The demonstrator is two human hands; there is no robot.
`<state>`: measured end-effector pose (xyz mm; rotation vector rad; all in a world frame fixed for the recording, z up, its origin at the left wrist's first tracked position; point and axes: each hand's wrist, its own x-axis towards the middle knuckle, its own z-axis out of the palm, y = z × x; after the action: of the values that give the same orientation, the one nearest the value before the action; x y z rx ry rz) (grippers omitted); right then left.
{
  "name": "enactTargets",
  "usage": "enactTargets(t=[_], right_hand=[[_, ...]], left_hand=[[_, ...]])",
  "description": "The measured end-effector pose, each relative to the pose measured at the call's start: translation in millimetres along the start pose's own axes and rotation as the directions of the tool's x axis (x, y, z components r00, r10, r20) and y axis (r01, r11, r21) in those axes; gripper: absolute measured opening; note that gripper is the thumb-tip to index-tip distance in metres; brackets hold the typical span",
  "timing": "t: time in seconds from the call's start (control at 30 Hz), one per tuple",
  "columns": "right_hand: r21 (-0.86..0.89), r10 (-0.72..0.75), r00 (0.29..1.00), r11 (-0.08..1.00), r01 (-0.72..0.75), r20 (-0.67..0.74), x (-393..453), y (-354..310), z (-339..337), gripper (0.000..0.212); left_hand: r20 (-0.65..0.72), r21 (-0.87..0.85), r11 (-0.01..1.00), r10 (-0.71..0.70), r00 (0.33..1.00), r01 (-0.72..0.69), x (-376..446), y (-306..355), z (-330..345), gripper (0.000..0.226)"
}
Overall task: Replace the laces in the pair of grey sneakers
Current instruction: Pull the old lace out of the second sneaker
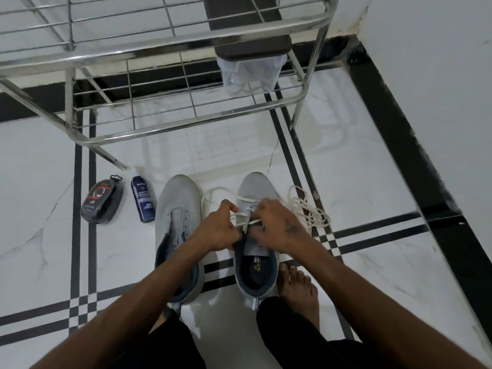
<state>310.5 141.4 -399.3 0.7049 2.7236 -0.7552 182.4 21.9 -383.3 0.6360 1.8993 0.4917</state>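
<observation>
White marble floor tiles (372, 182) with black stripes fill the view, seen from above. Two grey sneakers stand side by side, toes pointing away from the person. Both hands work over the right sneaker (255, 193). The left hand (219, 230) has its fingers pinched together on a strand of the white lace (241, 214), which crosses the eyelets just ahead of the fingertips. The right hand (277, 225) rests on the tongue; motion blur hides whether its fingers grip anything. Loose lace lies coiled on the floor just beyond the right hand's knuckles. The left sneaker (178, 206), unlaced, sits just outside the left wrist. Further left stand a cleaner bottle (143, 199) and a shoe polish sponge (102, 201). A steel rack (165, 49) stands beyond.
</observation>
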Motion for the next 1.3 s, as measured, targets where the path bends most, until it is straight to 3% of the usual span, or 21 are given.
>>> enactTargets(t=[0.07,0.17,0.27,0.33,0.37,0.4,0.47,0.53,0.6,0.67,0.73,0.8,0.87,0.93,0.97,1.03,1.1,1.13,1.2,1.27,1.3], right_hand=[[-0.121,-0.069,0.993,0.989,0.08,0.097,4,-9,4,0.029],[-0.072,-0.071,0.997,0.995,0.073,0.03,5,-5,1,0.021],[0.083,0.194,0.96,0.98,-0.18,-0.203,4,16,-9,0.026],[0.218,0.443,0.827,0.895,-0.389,-0.347,-1,33,-15,0.031],[0.28,0.526,0.778,0.848,-0.45,-0.343,-3,41,-16,0.033],[0.295,0.56,0.777,0.824,-0.484,-0.288,-4,45,-17,0.033],[0.209,0.539,0.836,0.834,-0.511,-0.108,-6,46,-14,0.033],[0.177,0.488,0.873,0.859,-0.48,0.001,-8,37,-8,0.058],[0.304,0.421,0.907,0.867,-0.394,-0.023,-10,24,-2,0.074],[0.382,0.301,0.953,0.883,-0.271,-0.019,-12,12,7,0.074],[0.337,0.211,0.976,0.916,-0.217,0.056,-15,8,15,0.072],[0.323,0.204,0.974,0.92,-0.224,0.096,-16,8,18,0.072],[0.356,0.214,0.972,0.905,-0.234,0.095,-15,8,18,0.068],[0.358,0.225,0.973,0.905,-0.231,0.057,-13,8,17,0.059],[0.353,0.236,0.97,0.904,-0.239,0.053,-13,9,17,0.057],[0.356,0.252,0.965,0.898,-0.259,0.067,-13,11,17,0.053],[0.329,0.263,0.962,0.904,-0.271,0.069,-14,9,18,0.047],[0.308,0.263,0.963,0.913,-0.269,0.061,-14,7,20,0.045],[0.29,0.253,0.967,0.923,-0.253,0.037,-14,1,23,0.047],[0.282,0.244,0.969,0.929,-0.241,0.026,-15,-2,27,0.055],[0.279,0.248,0.968,0.929,-0.245,0.026,-16,-2,28,0.056]], left_hand=[[0.006,-0.005,1.0,-0.012,1.0,0.012,-1,-1,-1,0.053],[0.01,-0.039,0.999,-0.029,1.0,0.029,-2,-2,-2,0.054],[0.019,-0.063,0.997,-0.042,0.999,0.044,-4,-2,-4,0.053],[0.025,-0.064,0.996,-0.055,0.998,0.056,-4,-3,-6,0.054],[0.032,-0.061,0.996,-0.061,0.998,0.063,-5,-2,-6,0.054],[0.045,-0.063,0.996,-0.066,0.997,0.069,-5,-2,-6,0.052],[0.064,-0.098,0.993,-0.065,0.996,0.071,-5,0,-6,0.039],[-0.016,-0.092,0.996,0.01,1.0,-0.012,-5,2,-4,0.021],[-0.218,0.144,0.969,0.23,0.948,-0.202,3,5,-2,0.013],[-0.284,0.344,0.887,0.412,0.866,-0.309,15,10,0,0.019],[-0.198,0.542,0.788,0.457,0.867,-0.292,28,19,6,0.025],[-0.065,0.801,0.553,0.459,0.886,-0.228,37,25,17,0.024],[-0.026,0.85,0.48,0.453,0.891,-0.219,43,24,21,0.023],[-0.076,0.777,0.581,0.469,0.88,-0.242,48,18,17,0.018],[-0.171,0.679,0.699,0.449,0.877,-0.226,49,13,13,0.012],[-0.385,0.251,0.952,0.265,0.884,-0.176,47,1,5,0.008],[-0.42,-0.251,0.96,0.006,0.907,-0.123,41,-6,4,0.011],[-0.422,-0.304,0.946,-0.027,0.906,-0.113,39,-8,5,0.011],[-0.488,0.058,0.983,0.178,0.854,-0.172,35,-10,6,0.016],[-0.38,0.502,0.813,0.514,0.769,-0.295,32,-4,4,0.03],[-0.255,0.633,0.702,0.588,0.768,-0.327,32,2,2,0.033]])
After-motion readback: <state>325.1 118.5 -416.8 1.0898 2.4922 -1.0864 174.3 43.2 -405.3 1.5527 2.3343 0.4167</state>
